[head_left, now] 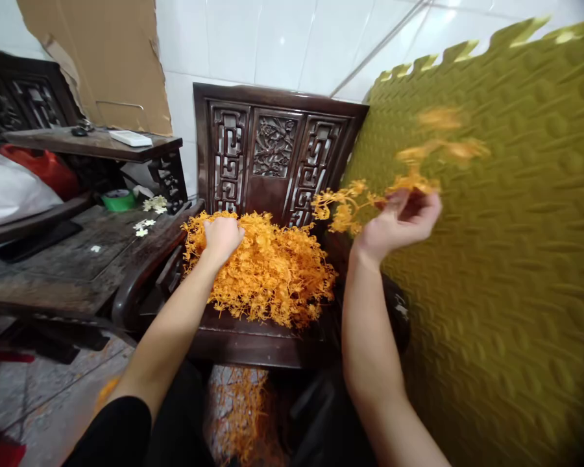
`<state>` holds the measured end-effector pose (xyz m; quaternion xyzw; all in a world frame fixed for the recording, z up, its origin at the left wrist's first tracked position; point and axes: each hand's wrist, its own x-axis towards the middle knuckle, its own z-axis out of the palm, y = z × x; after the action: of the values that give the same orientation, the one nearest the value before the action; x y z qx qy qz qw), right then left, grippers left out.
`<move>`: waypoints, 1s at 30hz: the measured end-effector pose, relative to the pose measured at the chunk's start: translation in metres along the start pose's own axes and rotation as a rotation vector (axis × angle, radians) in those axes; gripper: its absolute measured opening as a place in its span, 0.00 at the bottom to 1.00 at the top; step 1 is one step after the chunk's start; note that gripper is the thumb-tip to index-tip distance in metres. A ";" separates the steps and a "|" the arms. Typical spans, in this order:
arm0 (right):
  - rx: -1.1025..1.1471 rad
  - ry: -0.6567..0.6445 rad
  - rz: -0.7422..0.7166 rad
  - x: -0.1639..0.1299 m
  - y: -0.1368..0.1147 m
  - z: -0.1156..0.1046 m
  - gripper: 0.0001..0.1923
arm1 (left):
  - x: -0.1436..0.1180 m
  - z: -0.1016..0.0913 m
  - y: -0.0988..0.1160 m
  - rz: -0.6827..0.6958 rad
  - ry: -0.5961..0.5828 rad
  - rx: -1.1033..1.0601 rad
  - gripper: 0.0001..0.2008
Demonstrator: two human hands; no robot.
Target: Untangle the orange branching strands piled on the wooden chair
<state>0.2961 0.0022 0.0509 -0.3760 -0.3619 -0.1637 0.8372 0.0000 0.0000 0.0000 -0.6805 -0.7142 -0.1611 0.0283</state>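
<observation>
One white bag point(10, 188), cut off by the view, lay at far left, with a red bag point(48, 170) just behind it. One dark wooden seat point(58, 285), surface worn, carried a flat black item point(36, 241) toward its left edge, kind unclear; a green tape roll point(118, 201) near its back edge; and several pale flower pieces point(154, 204), mostly by its back right corner. One side table point(63, 139) held a white flat device point(130, 138) near its right end; torn cardboard point(102, 58) stood upright behind it.

One left hand point(222, 237) rested on the back left part of the heap, fingers curled downward, tips hidden; whether they gripped anything could not be told. One heap of orange sprigs point(272, 279) covered most of the seat of a carved chair point(267, 194), leaving a bare strip along its front edge. Loose orange bits point(243, 408) lay on the floor below that edge.

One right hand point(401, 217) was raised beyond the chair's right edge, fingers closed on a held sprig point(416, 180), its upper blossoms blurred. One yellow-green mat point(506, 259), textured, top edge notched, stood on edge at far right.
</observation>
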 end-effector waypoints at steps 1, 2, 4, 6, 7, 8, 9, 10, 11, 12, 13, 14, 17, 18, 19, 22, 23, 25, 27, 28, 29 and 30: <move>0.034 0.014 0.037 0.006 -0.001 -0.003 0.12 | 0.000 0.000 0.001 0.006 -0.031 0.003 0.18; 0.078 -0.023 0.091 0.010 -0.003 -0.007 0.13 | 0.000 0.000 0.003 0.021 -0.066 0.003 0.18; 0.178 -0.267 0.251 0.014 -0.010 -0.014 0.15 | -0.002 -0.007 0.007 0.080 -0.141 -0.006 0.19; 0.274 -0.608 0.437 0.013 -0.021 -0.020 0.17 | -0.008 -0.019 0.013 0.173 -0.198 -0.030 0.31; 0.319 -0.739 0.507 0.010 -0.027 -0.022 0.18 | -0.013 -0.027 0.017 0.241 -0.209 -0.059 0.38; 0.356 -0.827 0.559 0.007 -0.033 -0.023 0.18 | -0.019 -0.036 0.021 0.321 -0.206 -0.101 0.45; 0.383 -0.884 0.598 0.004 -0.039 -0.023 0.18 | -0.027 -0.046 0.025 0.420 -0.189 -0.163 0.50; 0.401 -0.918 0.628 0.000 -0.045 -0.022 0.18 | -0.034 -0.055 0.029 0.521 -0.165 -0.236 0.54; 0.411 -0.947 0.652 -0.003 -0.051 -0.021 0.18 | -0.042 -0.063 0.033 0.614 -0.140 -0.313 0.55; 0.417 -0.983 0.676 -0.006 -0.057 -0.020 0.19 | -0.049 -0.071 0.036 0.691 -0.116 -0.386 0.56; 0.422 -1.020 0.699 -0.009 -0.063 -0.020 0.19 | -0.055 -0.077 0.039 0.744 -0.094 -0.451 0.55; 0.431 -1.052 0.719 -0.011 -0.069 -0.019 0.19 | -0.059 -0.082 0.041 0.778 -0.077 -0.509 0.55; 0.449 -1.115 0.732 -0.018 -0.084 -0.019 0.20 | -0.064 -0.090 0.040 0.787 -0.085 -0.656 0.58; 0.440 -1.132 0.716 -0.020 -0.087 -0.019 0.20 | -0.064 -0.091 0.037 0.778 -0.111 -0.700 0.59; 0.424 -1.146 0.686 -0.022 -0.090 -0.020 0.20 | -0.063 -0.091 0.035 0.773 -0.140 -0.742 0.60; 0.343 -1.204 0.561 -0.027 -0.099 -0.021 0.19 | -0.061 -0.093 0.027 0.772 -0.202 -0.856 0.59; 0.308 -1.234 0.517 -0.029 -0.102 -0.021 0.19 | -0.061 -0.093 0.026 0.763 -0.207 -0.888 0.56; 0.243 -1.284 0.413 -0.031 -0.108 -0.022 0.19 | -0.062 -0.093 0.027 0.717 -0.203 -0.933 0.50; 0.196 -1.321 0.276 -0.031 -0.113 -0.022 0.18 | -0.062 -0.093 0.030 0.637 -0.170 -0.931 0.44; 0.176 -1.335 0.203 -0.031 -0.115 -0.022 0.17 | -0.062 -0.092 0.031 0.596 -0.149 -0.913 0.41; 0.157 -1.349 0.137 -0.031 -0.115 -0.023 0.16 | -0.062 -0.092 0.032 0.561 -0.128 -0.899 0.38; 0.135 -1.362 0.088 -0.031 -0.115 -0.023 0.16 | -0.061 -0.091 0.032 0.542 -0.111 -0.897 0.33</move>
<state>0.2234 -0.0912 0.0759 -0.3562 -0.8015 0.1662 0.4506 0.0195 -0.0826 0.0767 -0.7935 -0.3740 -0.4017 -0.2628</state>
